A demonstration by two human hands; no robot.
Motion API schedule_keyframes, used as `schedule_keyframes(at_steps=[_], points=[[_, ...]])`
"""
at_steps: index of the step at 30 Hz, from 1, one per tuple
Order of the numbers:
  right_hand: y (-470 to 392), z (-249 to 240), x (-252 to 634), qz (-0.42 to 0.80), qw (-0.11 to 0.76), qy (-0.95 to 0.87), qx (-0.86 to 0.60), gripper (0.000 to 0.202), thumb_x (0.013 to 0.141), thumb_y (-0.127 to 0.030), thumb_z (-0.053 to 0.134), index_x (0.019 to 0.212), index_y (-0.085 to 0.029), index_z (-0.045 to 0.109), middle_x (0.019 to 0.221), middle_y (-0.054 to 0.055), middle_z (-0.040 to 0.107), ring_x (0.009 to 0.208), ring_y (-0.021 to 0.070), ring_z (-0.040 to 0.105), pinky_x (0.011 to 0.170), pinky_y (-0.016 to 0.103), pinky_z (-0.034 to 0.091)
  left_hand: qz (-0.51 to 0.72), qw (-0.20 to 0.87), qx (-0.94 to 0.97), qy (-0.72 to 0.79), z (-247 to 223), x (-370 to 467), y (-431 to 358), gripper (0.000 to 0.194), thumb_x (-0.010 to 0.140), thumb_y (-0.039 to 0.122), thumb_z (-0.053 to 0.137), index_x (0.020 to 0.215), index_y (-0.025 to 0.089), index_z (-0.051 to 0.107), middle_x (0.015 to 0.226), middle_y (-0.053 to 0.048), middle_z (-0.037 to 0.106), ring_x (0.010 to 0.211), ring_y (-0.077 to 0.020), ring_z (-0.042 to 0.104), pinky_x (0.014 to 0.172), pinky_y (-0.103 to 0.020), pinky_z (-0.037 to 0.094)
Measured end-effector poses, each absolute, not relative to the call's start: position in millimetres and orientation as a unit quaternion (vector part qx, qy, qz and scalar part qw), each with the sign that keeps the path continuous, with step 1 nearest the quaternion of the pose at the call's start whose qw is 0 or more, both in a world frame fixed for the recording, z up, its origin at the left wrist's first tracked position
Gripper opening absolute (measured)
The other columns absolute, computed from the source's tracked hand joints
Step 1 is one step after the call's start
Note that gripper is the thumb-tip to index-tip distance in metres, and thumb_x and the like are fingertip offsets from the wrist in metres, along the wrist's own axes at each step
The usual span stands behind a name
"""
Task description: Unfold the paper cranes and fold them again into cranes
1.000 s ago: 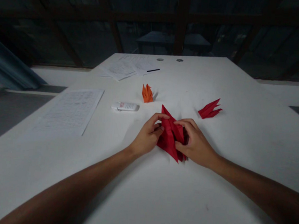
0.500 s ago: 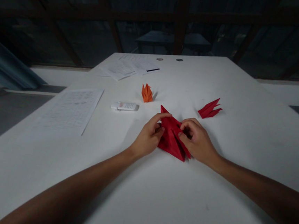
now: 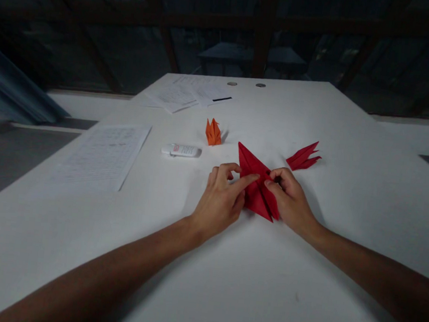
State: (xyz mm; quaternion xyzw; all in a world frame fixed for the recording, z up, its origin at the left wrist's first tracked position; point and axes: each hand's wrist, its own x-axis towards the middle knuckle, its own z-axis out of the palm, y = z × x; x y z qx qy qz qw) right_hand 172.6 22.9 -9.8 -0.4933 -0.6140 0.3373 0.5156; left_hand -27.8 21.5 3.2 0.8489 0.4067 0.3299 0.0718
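A large folded red paper (image 3: 259, 192) with pointed corners is between my hands, just above or on the white table. My left hand (image 3: 223, 194) grips its left side, with the index finger lying across the paper's face and the thumb below. On the right edge, my right hand (image 3: 290, 195) pinches the paper between thumb and curled fingers. One point of the paper stands up at the upper left, and two lower tips point toward me. Part of the left edge is hidden by my left fingers.
Beyond my hands stand a small orange paper figure (image 3: 213, 132) and a smaller red one (image 3: 304, 156). A white labelled object (image 3: 181, 150) lies left of them on the table (image 3: 203, 290). Printed sheets (image 3: 98, 158) lie at left, more papers (image 3: 178, 95) farther back, near two small discs.
My left hand has shifted right, its index finger now stretched across the paper. The red paper has turned slightly and moved up and right, still in my right hand's pinch.
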Motion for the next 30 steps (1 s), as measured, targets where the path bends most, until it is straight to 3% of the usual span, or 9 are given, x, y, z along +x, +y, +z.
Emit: schedule_keyframes(at_steps=[3, 7, 9, 17, 24, 30], points=[[20.3, -7.0, 171.7, 0.359, 0.507, -0.617, -0.484, 0.005, 0.092, -0.023, 0.058, 0.089, -0.024, 0.054, 0.085, -0.002, 0.055, 0.076, 0.0171, 0.052, 0.071, 0.032, 0.042, 0.296, 0.07, 0.868, 0.392, 7.4, -28.1, 20.0, 0.055, 0.089, 0.007, 0.05, 0.14, 0.027, 0.058, 0.117, -0.01, 0.053, 0.102, -0.0251, 0.045, 0.094, -0.045, 0.047], [16.9, -3.9, 170.8, 0.368, 0.491, -0.636, -0.468, 0.005, 0.093, -0.023, 0.058, 0.09, -0.024, 0.054, 0.085, -0.002, 0.056, 0.074, 0.016, 0.053, 0.069, 0.031, 0.042, 0.275, 0.077, 0.874, 0.393, 10.6, -28.6, 19.0, 0.036, 0.099, 0.028, 0.051, 0.131, 0.024, 0.066, 0.109, -0.01, 0.056, 0.098, -0.0253, 0.047, 0.089, -0.045, 0.045], [15.8, -3.8, 170.5, 0.368, 0.487, -0.643, -0.463, 0.005, 0.093, -0.023, 0.059, 0.09, -0.024, 0.055, 0.085, -0.002, 0.056, 0.076, 0.0161, 0.054, 0.07, 0.031, 0.043, 0.27, 0.081, 0.879, 0.385, 10.7, -28.8, 18.6, 0.036, 0.099, 0.038, 0.052, 0.126, 0.022, 0.069, 0.109, -0.01, 0.057, 0.098, -0.0256, 0.048, 0.088, -0.045, 0.045], [15.0, -6.3, 169.9, 0.369, 0.488, -0.642, -0.462, 0.006, 0.094, -0.026, 0.06, 0.092, -0.024, 0.055, 0.085, -0.002, 0.057, 0.073, 0.016, 0.054, 0.067, 0.031, 0.044, 0.301, 0.124, 0.874, 0.362, 10.1, -30.5, 18.6, 0.045, 0.1, 0.051, 0.048, 0.125, 0.019, 0.065, 0.11, -0.011, 0.055, 0.101, -0.0263, 0.05, 0.091, -0.045, 0.046], [13.9, -3.1, 168.9, 0.333, 0.487, -0.656, -0.471, 0.004, 0.094, -0.021, 0.057, 0.092, -0.024, 0.055, 0.089, 0.0, 0.059, 0.079, 0.0174, 0.056, 0.073, 0.032, 0.046, 0.339, 0.17, 0.868, 0.321, 9.4, -33.6, 20.0, 0.069, 0.095, 0.073, 0.033, 0.126, 0.017, 0.058, 0.114, -0.014, 0.053, 0.104, -0.0282, 0.051, 0.091, -0.047, 0.048], [13.3, -1.9, 167.6, 0.303, 0.491, -0.663, -0.477, 0.006, 0.093, -0.018, 0.058, 0.091, -0.024, 0.056, 0.091, 0.0, 0.058, 0.082, 0.018, 0.058, 0.074, 0.033, 0.047, 0.363, 0.209, 0.858, 0.296, 8.1, -34.5, 21.4, 0.078, 0.092, 0.081, 0.024, 0.123, 0.017, 0.057, 0.115, -0.014, 0.05, 0.105, -0.0283, 0.051, 0.091, -0.047, 0.049]])
